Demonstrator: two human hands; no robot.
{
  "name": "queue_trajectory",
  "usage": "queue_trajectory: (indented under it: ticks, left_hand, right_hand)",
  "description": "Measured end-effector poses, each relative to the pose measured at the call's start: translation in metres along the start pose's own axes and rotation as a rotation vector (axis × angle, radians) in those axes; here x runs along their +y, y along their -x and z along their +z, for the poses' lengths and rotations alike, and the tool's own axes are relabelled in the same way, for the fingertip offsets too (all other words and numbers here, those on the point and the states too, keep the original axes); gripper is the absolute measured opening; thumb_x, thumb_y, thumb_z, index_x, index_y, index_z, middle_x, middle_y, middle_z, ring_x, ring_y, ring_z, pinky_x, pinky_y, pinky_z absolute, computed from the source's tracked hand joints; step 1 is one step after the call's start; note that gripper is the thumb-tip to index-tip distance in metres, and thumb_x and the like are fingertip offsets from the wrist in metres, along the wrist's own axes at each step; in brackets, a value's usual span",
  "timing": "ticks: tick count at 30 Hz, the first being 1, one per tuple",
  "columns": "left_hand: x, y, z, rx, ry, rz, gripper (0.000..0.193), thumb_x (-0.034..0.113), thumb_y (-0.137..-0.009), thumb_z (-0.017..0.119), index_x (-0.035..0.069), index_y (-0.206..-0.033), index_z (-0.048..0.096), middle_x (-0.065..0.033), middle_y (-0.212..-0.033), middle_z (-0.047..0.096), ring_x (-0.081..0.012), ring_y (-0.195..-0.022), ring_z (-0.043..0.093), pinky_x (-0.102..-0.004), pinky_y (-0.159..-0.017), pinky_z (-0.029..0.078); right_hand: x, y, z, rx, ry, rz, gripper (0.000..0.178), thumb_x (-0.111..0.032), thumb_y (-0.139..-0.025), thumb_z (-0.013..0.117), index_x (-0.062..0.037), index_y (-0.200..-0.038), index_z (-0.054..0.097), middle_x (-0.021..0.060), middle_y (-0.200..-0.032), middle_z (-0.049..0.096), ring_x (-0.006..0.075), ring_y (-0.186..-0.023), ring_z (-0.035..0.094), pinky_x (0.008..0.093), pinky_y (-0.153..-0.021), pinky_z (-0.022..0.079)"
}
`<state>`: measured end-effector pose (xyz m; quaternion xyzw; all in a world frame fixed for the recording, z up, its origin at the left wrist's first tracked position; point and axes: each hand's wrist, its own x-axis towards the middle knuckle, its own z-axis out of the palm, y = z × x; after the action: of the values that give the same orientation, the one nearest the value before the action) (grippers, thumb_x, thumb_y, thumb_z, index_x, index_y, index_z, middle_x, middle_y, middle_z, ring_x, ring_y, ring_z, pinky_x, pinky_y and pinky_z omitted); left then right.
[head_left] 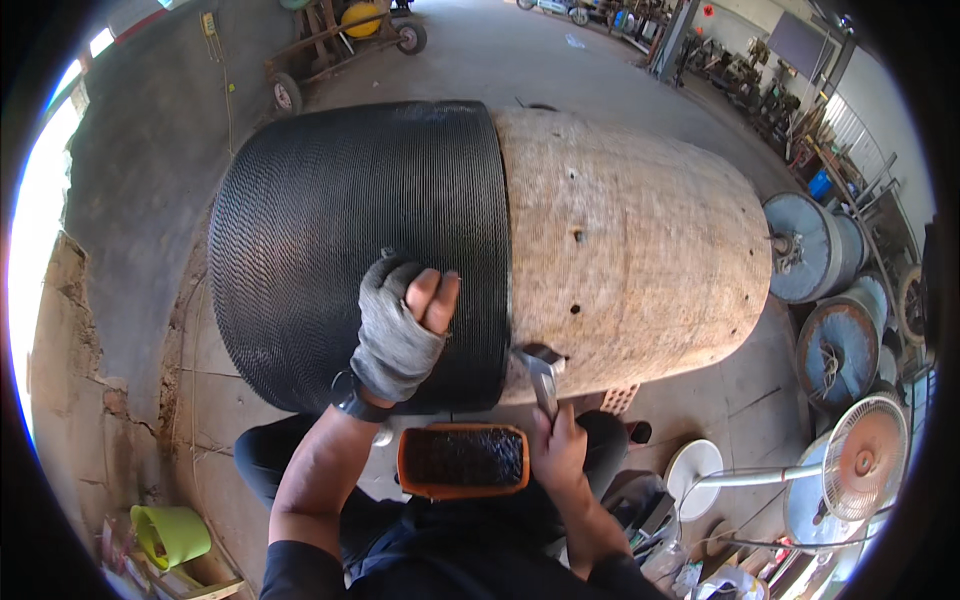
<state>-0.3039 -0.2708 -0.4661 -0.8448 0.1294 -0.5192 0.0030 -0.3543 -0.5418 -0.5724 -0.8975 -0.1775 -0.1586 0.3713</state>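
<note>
A large drum lies across in front of me. Its left half is covered in closely ridged black wire-like winding [350,200], and its right half is bare, worn wood [640,240] with several small dark holes. My left hand [400,325], in a grey glove with bare fingertips, is raised over the black part, fingers closed in a pinch; whatever they hold is too small to make out. My right hand [560,450] is bare and grips a hammer [542,372], its metal head by the drum's lower edge, near where black meets wood. An orange box [463,490] of small dark pieces rests at my lap.
Metal spools [838,350] stand along the right side, with a white fan [865,458] nearer me. A lime-green bucket [170,535] sits at the lower left, beside a broken wall edge. A wheeled cart [340,45] stands beyond the drum.
</note>
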Motion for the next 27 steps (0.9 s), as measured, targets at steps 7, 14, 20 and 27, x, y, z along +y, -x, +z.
queue_trajectory:
  ticks: [7,14,20,27]
  left_hand:
    - [-0.007,-0.007,0.013,0.068,0.067,-0.018,0.047,-0.002,-0.073,0.070,0.011,-0.118,0.065,-0.0053,-0.108,0.057,-0.0259,-0.089,0.061,-0.0462,-0.083,0.051]
    - [-0.009,-0.008,0.015,0.064,0.073,-0.030,0.041,0.004,-0.076,0.072,0.009,-0.117,0.065,-0.0065,-0.108,0.056,-0.0268,-0.092,0.061,-0.0487,-0.085,0.050]
    - [-0.010,-0.006,0.024,0.096,-0.019,-0.049,0.040,0.006,-0.079,0.075,0.015,-0.117,0.065,-0.0044,-0.108,0.056,-0.0254,-0.094,0.059,-0.0443,-0.083,0.050]
    - [-0.023,-0.022,0.027,0.022,-0.138,-0.133,0.036,0.005,-0.083,0.071,0.012,-0.118,0.067,-0.0073,-0.113,0.056,-0.0281,-0.098,0.058,-0.0439,-0.084,0.050]
  right_hand:
    - [-0.008,-0.006,-0.007,0.276,-0.226,-0.234,0.010,-0.006,-0.098,0.047,0.0034,-0.097,0.050,0.0168,-0.075,0.059,0.0255,-0.059,0.058,0.0355,-0.048,0.044]
    - [-0.021,-0.001,-0.016,0.214,-0.226,-0.106,0.017,-0.009,-0.097,0.060,0.0060,-0.104,0.057,0.0220,-0.069,0.060,0.0451,-0.058,0.061,0.0420,-0.051,0.049]
    - [-0.016,-0.012,-0.005,0.121,-0.106,0.015,0.022,-0.016,-0.100,0.058,0.0044,-0.106,0.053,0.0171,-0.068,0.060,0.0335,-0.058,0.062,0.0407,-0.051,0.047]
    - [0.004,-0.014,-0.006,0.183,-0.265,-0.192,0.012,-0.008,-0.093,0.065,0.0034,-0.090,0.060,0.0193,-0.080,0.067,0.0299,-0.067,0.069,0.0393,-0.059,0.054]
